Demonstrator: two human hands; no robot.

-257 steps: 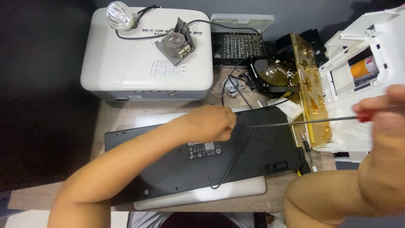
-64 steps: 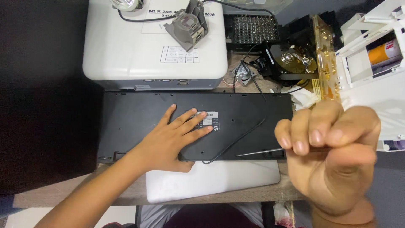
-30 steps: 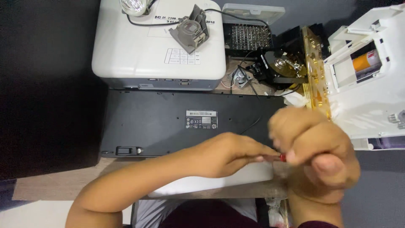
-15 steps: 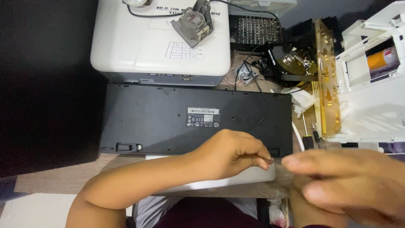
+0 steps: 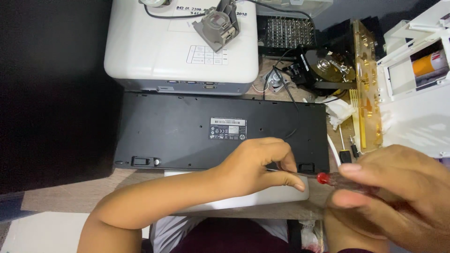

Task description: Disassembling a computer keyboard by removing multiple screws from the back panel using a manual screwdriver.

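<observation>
A black keyboard (image 5: 187, 136) lies upside down on the wooden table, its label facing up. My left hand (image 5: 255, 166) rests on the keyboard's near edge, fingers curled around the thin metal shaft of a screwdriver (image 5: 328, 179). My right hand (image 5: 393, 192) grips the screwdriver's dark red handle at the lower right. The tip is hidden under my left fingers, near the keyboard's near right corner.
A white projector (image 5: 164, 51) with a grey lens part (image 5: 216, 23) on top stands behind the keyboard. Dark electronic parts (image 5: 323, 70), a yellow circuit frame (image 5: 368, 93) and a white housing (image 5: 417, 93) crowd the right. A white flat slab (image 5: 253, 199) lies under the keyboard's near edge.
My left hand left the keyboard's back and took the screwdriver shaft. My right hand came down from in front of the camera to the keyboard's near right corner.
</observation>
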